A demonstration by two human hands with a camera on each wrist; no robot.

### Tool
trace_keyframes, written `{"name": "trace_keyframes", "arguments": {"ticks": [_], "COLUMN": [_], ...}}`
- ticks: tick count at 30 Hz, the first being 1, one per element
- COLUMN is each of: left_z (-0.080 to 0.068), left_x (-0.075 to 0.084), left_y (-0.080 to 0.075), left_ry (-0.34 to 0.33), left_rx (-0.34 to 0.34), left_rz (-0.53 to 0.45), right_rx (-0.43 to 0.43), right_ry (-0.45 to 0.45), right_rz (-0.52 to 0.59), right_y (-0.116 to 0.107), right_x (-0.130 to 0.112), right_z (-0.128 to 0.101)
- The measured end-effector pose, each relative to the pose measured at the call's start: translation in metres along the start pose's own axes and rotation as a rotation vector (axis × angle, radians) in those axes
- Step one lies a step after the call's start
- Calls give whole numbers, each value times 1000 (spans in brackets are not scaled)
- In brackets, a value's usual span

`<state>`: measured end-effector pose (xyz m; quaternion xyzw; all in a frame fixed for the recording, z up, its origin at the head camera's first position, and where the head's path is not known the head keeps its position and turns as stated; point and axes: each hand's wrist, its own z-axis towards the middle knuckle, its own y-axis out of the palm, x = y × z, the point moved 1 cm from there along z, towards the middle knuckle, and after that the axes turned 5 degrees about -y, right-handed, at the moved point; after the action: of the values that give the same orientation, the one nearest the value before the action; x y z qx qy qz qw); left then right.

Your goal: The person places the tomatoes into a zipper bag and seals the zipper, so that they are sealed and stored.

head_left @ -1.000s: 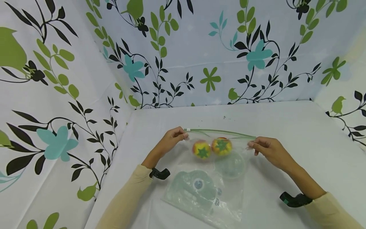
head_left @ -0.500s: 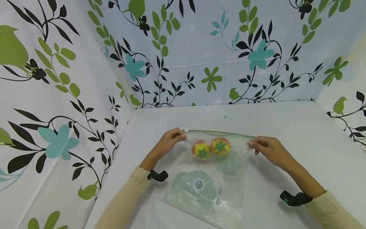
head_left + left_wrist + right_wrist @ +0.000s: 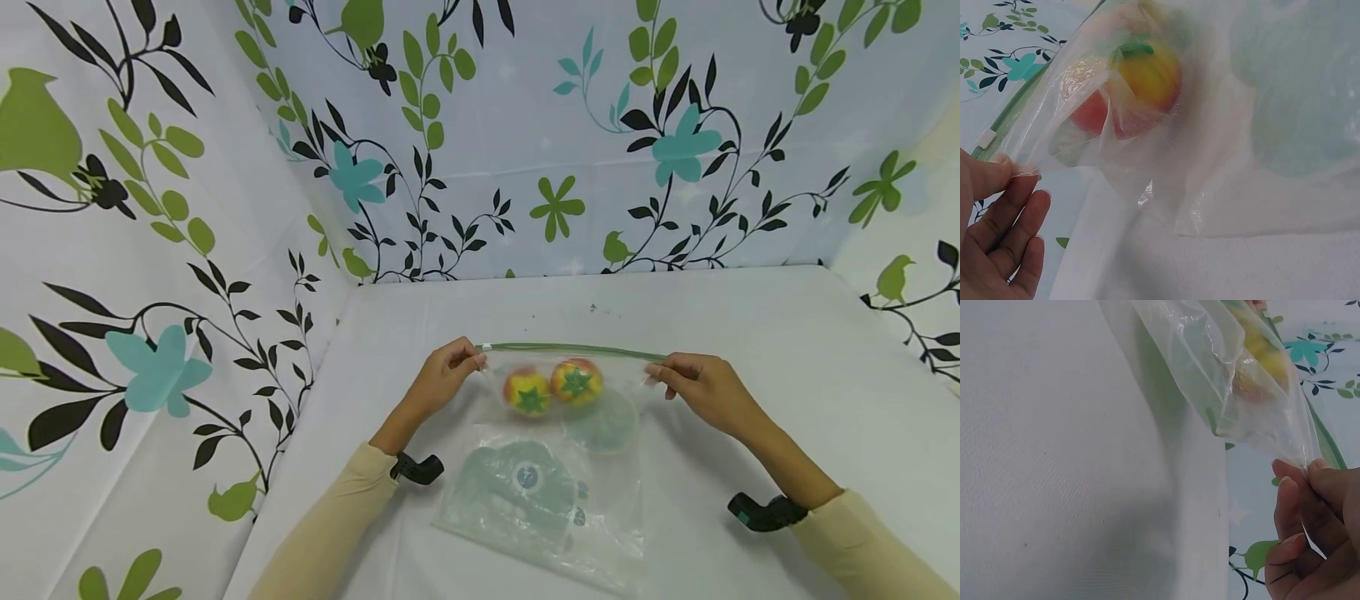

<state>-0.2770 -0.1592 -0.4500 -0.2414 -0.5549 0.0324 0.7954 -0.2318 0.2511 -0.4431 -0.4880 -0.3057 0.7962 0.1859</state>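
Observation:
A clear slider zip bag [image 3: 540,533] is held up by its top corners, with pale green shapes on it. My left hand [image 3: 442,379] pinches the left corner between thumb and fingers, beside the white slider [image 3: 986,139]. The other top corner is pinched by my right hand [image 3: 705,392], thumb against forefinger in the right wrist view. Between the hands runs the green zip strip [image 3: 570,347]. Inside, near the top, are two round red-and-yellow fruits with green star-shaped tops, a left fruit [image 3: 527,392] and a right fruit [image 3: 577,381].
Under the bag spreads a white-covered table [image 3: 780,333]. A patterned cloth [image 3: 480,167] with leaves, flowers and birds hangs behind it, and another such cloth [image 3: 247,208] hangs at the left. Each wrist wears a black camera.
The two green edges of the bag's mouth have come closer together. The right hand has shifted slightly left. Both hands keep their pinch on the corners, and the fruits stay inside.

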Motion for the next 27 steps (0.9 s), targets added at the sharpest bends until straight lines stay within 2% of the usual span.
{"name": "trace_keyframes", "arguments": {"ticks": [3,10,15,21,27], "left_z": [2,4,2,2,-6], "left_x": [-11,-16,-19,-17,-18], "left_y": [0,-4,-5,-6,-2], "left_ry": [5,6,-15,-10,-23], "left_rx": [3,-17,-21,-20,1], "left_rz": [9,-73,-61,-45,39], "right_rx": [-8,-9,-34,-63,-73], "right_ry": [14,18,-10,5,22], "right_rz": [1,13,-3,-3,3], "right_y": [-1,-1,-4,-9,-3], "right_x": [-3,-5,-7,-8,0], "right_z": [2,3,4,9,11]}}
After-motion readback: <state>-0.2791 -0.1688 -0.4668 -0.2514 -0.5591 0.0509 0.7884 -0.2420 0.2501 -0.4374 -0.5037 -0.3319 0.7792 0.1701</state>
